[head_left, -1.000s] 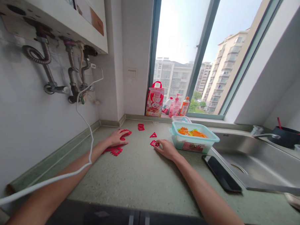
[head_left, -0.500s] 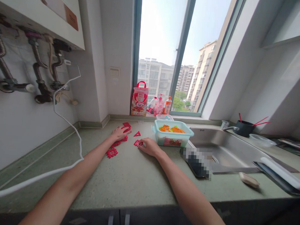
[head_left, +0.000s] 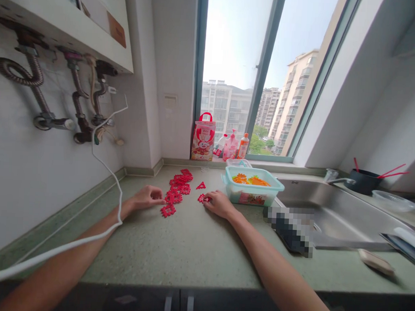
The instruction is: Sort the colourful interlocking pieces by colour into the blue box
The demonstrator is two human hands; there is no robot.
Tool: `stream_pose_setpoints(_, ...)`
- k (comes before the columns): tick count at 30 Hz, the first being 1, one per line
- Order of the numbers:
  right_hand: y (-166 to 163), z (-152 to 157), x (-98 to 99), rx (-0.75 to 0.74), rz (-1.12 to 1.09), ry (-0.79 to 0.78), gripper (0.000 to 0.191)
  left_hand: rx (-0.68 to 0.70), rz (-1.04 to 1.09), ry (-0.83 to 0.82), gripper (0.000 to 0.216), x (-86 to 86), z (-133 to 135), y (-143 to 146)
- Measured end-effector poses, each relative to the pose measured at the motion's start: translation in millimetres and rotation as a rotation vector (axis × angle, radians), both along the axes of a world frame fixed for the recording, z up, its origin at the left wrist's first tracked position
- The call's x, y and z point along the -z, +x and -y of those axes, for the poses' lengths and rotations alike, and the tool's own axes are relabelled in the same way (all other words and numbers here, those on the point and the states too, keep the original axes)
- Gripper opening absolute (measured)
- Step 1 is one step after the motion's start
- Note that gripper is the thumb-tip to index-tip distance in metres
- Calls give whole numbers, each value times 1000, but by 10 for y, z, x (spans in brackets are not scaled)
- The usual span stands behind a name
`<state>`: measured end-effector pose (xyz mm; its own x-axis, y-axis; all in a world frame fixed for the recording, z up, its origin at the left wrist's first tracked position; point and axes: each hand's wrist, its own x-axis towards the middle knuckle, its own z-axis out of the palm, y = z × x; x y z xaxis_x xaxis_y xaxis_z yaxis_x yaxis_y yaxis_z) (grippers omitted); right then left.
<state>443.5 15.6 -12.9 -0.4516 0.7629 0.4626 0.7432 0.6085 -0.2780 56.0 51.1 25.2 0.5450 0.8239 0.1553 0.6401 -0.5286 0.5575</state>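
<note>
Several flat red plastic building pieces (head_left: 180, 185) with toothed edges lie in an overlapping row on the counter. Against the left side of this row, my left hand (head_left: 145, 197) rests with thumb and forefinger curled into a loop, their tips meeting at the edge of the pieces. Whether they pinch one is unclear. My right hand (head_left: 219, 204) holds another red building piece (head_left: 202, 198) down on the counter, its fingers partly covering it. Just behind that lies a red triangular piece (head_left: 201, 185), touched by neither hand.
A light-green tub (head_left: 252, 198) with orange and green pieces stands right of my right hand. A dark phone-like object (head_left: 286, 230), partly pixelated, lies before the sink (head_left: 304, 210). A white cable (head_left: 120, 197) hangs across my left forearm. Bottles (head_left: 231, 147) and a red bag (head_left: 203, 141) line the windowsill.
My left hand has drawn back from the top of the red row to its left side, uncovering the pieces. My right hand stays on its piece. The view has swung slightly left.
</note>
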Motion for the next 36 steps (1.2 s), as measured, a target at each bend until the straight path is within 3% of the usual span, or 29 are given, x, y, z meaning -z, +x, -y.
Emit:
stream_pose_setpoints(4, -24, 0, 38, -17, -9, 5, 22, 59, -63, -69, 50, 45, 170, 73)
stream_pose_setpoints(10, -18, 10, 21, -53, -31, -56, 35, 200, -25, -41, 41, 0, 249, 278)
stream_pose_setpoints(16, 14, 24, -30, -60, -22, -59, 28, 141, -21, 328, 30, 53, 162, 223)
stream_pose_setpoints(22, 76, 38, -101, 20, -32, -78, 20, 281, -113, 508, 24, 56, 191, 383)
stream_pose_setpoints(28, 119, 94, -205, -62, 12, -147, 19, 378, -159, 494, 27, 4, 393, 637)
stream_pose_setpoints(32, 86, 151, -234, -190, -27, -193, 21, 368, -160, 445, 32, 11, 471, 718)
stream_pose_setpoints(36, 2, 182, -193, -209, -69, -211, 20, 354, -124, 343, 38, 16, 507, 729)
